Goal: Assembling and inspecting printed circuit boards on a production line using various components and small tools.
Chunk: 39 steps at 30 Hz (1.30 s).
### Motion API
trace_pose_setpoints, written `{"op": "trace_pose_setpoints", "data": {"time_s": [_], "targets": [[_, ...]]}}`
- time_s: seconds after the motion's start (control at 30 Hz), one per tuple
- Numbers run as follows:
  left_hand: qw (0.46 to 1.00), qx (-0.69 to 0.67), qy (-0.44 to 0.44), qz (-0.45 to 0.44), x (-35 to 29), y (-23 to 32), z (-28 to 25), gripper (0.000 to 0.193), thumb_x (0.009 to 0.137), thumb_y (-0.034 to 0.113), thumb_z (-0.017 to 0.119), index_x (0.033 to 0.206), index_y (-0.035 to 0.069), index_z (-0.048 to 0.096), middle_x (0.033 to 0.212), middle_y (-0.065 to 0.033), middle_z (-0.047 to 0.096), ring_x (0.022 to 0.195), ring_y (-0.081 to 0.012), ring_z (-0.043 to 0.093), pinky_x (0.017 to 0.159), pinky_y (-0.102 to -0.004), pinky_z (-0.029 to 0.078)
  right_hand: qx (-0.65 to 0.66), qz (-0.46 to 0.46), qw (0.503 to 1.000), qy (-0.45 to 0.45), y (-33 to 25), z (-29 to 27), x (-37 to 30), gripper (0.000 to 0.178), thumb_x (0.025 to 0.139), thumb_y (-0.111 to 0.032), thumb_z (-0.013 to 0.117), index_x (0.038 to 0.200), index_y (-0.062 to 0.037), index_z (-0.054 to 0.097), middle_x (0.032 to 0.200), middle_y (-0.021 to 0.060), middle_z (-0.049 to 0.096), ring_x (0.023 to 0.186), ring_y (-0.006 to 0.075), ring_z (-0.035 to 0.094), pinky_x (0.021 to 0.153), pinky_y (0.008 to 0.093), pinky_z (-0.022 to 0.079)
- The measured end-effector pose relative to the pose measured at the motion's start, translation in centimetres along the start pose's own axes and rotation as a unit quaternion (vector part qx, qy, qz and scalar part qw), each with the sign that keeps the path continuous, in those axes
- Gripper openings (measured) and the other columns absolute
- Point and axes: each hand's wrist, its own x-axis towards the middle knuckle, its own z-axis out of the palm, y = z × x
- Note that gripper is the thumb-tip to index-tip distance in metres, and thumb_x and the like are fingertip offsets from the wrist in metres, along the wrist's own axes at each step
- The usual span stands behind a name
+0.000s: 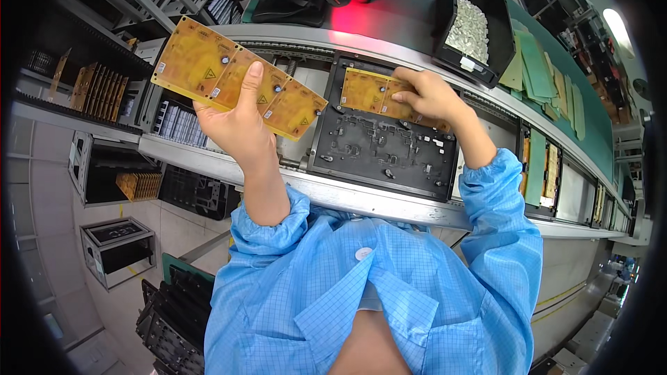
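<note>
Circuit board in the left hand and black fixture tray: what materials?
Circuit board: likely resin laminate, slightly glossy, judging by its thin, mottled amber sheet. Black fixture tray: probably plastic or composite, matte, from its dull, recessed surface; coated metal possible.

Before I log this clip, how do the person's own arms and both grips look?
The left grip and right grip are bare, ungloved hands. The left sleeve and right sleeve are light blue with a fine dark grid, loose and gathered at the forearms.

A long amber circuit panel (233,69) is held up aslant at left. Another amber panel (365,90), partly covered, lies along the far side of the black fixture (368,149).
</note>
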Motion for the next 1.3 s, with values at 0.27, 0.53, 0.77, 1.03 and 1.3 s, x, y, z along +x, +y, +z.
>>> {"op": "trace_pose_setpoints", "data": {"time_s": [0.27, 0.53, 0.77, 1.03, 1.3], "targets": [[0.971, 0.238, 0.005, -0.001, 0.1, -1.9, -1.6, 0.039, 0.081, 0.01, 0.078, 0.115, -0.005, 0.066, 0.115, -0.0156, 0.066, 0.096, -0.0268, 0.064, 0.085, -0.0409, 0.053, -0.12, -0.027, 0.98, 0.155, -1.0, 3.3, -1.0, 0.046, 0.076, -0.032, 0.077, 0.112, -0.0046, 0.066, 0.107, 0.0167, 0.059, 0.107, 0.0366, 0.056, 0.092, 0.0468, 0.047], [0.986, 0.163, -0.009, -0.044, 0.4, -5.3, -2.5, 0.054, 0.084, 0.006, 0.077, 0.132, -0.002, 0.053, 0.126, -0.0119, 0.062, 0.095, -0.0205, 0.065, 0.078, -0.0342, 0.06, -0.082, 0.099, 0.987, 0.099, -3.2, 6.4, -6.1, 0.063, 0.1, -0.054, 0.038, 0.139, -0.0067, 0.05, 0.148, 0.0209, 0.039, 0.14, 0.0448, 0.031, 0.109, 0.0704, 0.021], [0.983, 0.138, -0.041, -0.117, -0.2, -4.6, -2.8, 0.046, 0.088, 0.008, 0.073, 0.13, 0.0, 0.053, 0.124, -0.0114, 0.061, 0.097, -0.0188, 0.065, 0.079, -0.0345, 0.061, -0.136, 0.078, 0.971, 0.182, -3.7, 7.7, -6.4, 0.062, 0.099, -0.055, 0.041, 0.135, -0.0065, 0.054, 0.142, 0.0208, 0.047, 0.137, 0.0473, 0.035, 0.107, 0.0719, 0.021], [0.979, 0.025, -0.063, -0.192, -7.8, -3.2, -0.2, 0.05, 0.096, 0.021, 0.064, 0.136, -0.003, 0.045, 0.131, -0.0186, 0.055, 0.112, -0.0276, 0.058, 0.098, -0.0414, 0.05, 0.209, -0.058, 0.953, 0.21, -11.5, 4.5, -5.8, 0.048, 0.089, -0.031, 0.066, 0.125, -0.0017, 0.055, 0.108, 0.0176, 0.063, 0.099, 0.0349, 0.06, 0.085, 0.044, 0.049], [0.985, 0.006, -0.144, -0.1, -6.4, -4.1, -2.7, 0.048, 0.099, 0.03, 0.049, 0.136, 0.001, 0.04, 0.139, -0.0167, 0.045, 0.128, -0.0264, 0.045, 0.106, -0.0451, 0.039, -0.001, 0.065, 0.948, 0.313, -4.4, -1.2, -10.5, 0.031, 0.089, -0.003, 0.056, 0.118, -0.0038, 0.065, 0.099, 0.014, 0.066, 0.092, 0.0299, 0.06, 0.083, 0.0377, 0.048]]}}
